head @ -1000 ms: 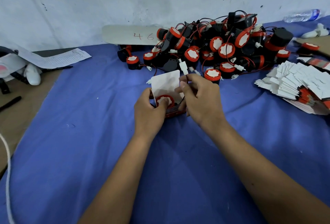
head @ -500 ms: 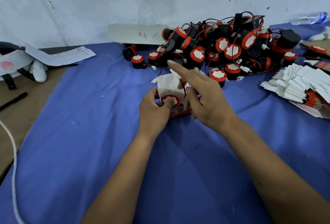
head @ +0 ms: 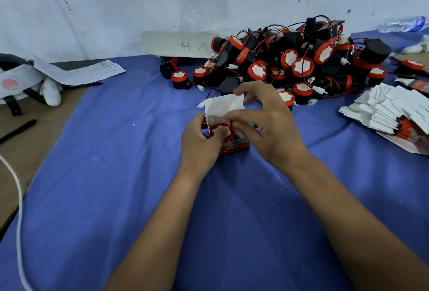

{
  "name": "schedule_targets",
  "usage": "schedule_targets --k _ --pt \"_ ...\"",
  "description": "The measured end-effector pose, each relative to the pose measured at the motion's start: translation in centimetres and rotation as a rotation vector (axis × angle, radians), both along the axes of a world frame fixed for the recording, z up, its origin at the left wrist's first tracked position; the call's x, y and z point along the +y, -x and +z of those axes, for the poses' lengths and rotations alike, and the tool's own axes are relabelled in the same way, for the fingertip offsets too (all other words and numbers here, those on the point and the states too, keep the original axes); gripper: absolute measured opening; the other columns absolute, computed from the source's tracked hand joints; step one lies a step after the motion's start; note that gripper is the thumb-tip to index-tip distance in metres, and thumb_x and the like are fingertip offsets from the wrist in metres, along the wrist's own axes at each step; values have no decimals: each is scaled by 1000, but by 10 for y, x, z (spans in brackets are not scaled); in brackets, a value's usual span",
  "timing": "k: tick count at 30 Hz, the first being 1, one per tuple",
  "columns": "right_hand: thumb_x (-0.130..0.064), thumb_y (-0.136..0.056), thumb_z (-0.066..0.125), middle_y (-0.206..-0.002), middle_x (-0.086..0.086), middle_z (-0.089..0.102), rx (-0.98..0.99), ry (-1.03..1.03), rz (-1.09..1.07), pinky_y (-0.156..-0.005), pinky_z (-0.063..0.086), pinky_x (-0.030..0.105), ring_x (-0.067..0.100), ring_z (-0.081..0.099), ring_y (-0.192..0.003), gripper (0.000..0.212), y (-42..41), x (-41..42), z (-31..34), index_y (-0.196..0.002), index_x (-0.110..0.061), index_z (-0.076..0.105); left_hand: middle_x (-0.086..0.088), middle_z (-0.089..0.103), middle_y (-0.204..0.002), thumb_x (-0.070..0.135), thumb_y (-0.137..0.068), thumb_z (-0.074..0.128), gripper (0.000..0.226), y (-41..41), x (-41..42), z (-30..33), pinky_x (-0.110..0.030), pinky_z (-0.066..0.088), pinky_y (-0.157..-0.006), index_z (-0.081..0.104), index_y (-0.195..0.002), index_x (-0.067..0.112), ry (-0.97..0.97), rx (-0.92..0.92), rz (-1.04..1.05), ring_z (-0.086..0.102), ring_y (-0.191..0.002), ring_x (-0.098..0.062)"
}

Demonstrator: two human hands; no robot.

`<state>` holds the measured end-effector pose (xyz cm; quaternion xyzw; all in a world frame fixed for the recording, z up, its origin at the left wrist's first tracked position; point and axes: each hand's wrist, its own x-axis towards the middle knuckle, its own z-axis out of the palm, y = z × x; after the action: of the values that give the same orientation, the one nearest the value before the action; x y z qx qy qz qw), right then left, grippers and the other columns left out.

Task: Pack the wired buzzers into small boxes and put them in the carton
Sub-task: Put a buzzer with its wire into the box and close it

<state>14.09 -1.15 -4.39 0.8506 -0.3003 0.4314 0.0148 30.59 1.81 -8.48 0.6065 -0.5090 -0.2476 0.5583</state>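
In the middle of the table (head: 97,198), on its blue cloth, we have one small box (head: 234,145) standing open, its white lid flap up at the far side. A buzzer (head: 220,130) sits inside it, its red-rimmed white face toward us. Our left hand (head: 199,144) grips the box from its left side, the thumb curled over and pressing on the buzzer's face. Our right hand (head: 267,126) arches over the box from the right, the thumb and forefinger pinching near the top opening, seemingly on the red wire or on a side flap; we cannot tell which.

We judge this to be the tucking-in step: the buzzer is seated, the lead is not yet fully stowed and the box is not closed. The next move calls for us to press the wire and its white plug down beside the buzzer so nothing catches, then fold the side flaps and bring the lid flap down and tuck it.

Toward the far right corner lies the heap of loose buzzers (head: 290,63), wires tangled, just behind the box. At the right edge the flat boxes (head: 390,112) lie fanned in a stack. No carton is plainly in view, so we would have to look for it once the box is shut.
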Motion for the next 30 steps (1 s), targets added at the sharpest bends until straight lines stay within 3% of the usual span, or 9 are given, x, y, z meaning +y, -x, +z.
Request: schedule_targets --k 2,5,9,10,13,18,21,25,30 --pt "-10 -92 70 -121 6 70 66 46 17 -91 49 44 33 58 -114 17 -3 1 1 -103 -16 82 10 72 -94 12 -93 72 17 0 0 0 -11 48 -64 71 -110 18 5 0 -1 62 -76 4" --pt "-19 -95 66 -98 -2 76 113 96 -13 -91 40 50 35 62 -107 18 -11 3 -1 -101 -22 82 9 71 -89 10 -93 71 13 0 -1 1 -11 47 -60 70 -104 16 4 -19 -2 60 -71 3" --pt "-32 -99 53 -96 -1 60 173 -47 -158 -93 20 28 33 50 -103 30 -13 1 -3 -115 -35 78 15 67 -82 9 -93 71 10 0 -1 0 -9 45 -58 69 -100 17 6 -31 2 59 -69 6" --pt "-30 -98 55 -97 0 58 196 -84 -183 -93 23 25 32 48 -102 29 -12 0 -4 -116 -35 78 15 68 -84 9 -93 71 11 0 0 1 -9 45 -59 70 -102 16 6 -32 5 59 -70 6" --pt "-12 -92 72 -93 8 69 252 -102 -221 -83 39 39 34 52 -96 26 -10 -2 -7 -116 -17 78 12 71 -91 11 -93 72 15 0 0 1 -11 46 -63 71 -107 16 3 -45 8 61 -74 3" --pt "-18 -100 59 -105 3 70 219 -273 -318 -81 52 40 23 62 -95 20 -17 2 -4 -112 -15 75 12 72 -89 11 -93 72 14 2 2 1 -14 48 -63 70 -104 19 4 -57 15 61 -73 -1" --pt "-11 -99 53 -110 2 64 274 -302 -387 -81 53 40 23 61 -95 24 -26 4 -4 -111 -15 73 11 71 -86 8 -92 70 14 4 3 1 -14 48 -61 70 -102 18 14 -81 27 60 -72 -3" --pt "-23 -104 46 -103 3 60 248 -319 -279 -83 48 39 23 58 -95 32 -23 2 -10 -100 -10 75 -7 70 -86 12 -90 69 10 4 1 -2 -25 48 -61 66 -97 4 13 -108 71 58 -76 -18" --pt "-39 -100 59 -103 -1 64 198 -374 -136 -82 43 29 20 56 -100 29 -11 0 -8 -118 -24 76 -8 71 -87 11 -91 69 9 3 -1 -2 -15 46 -59 67 -97 5 29 -107 67 55 -69 -2"
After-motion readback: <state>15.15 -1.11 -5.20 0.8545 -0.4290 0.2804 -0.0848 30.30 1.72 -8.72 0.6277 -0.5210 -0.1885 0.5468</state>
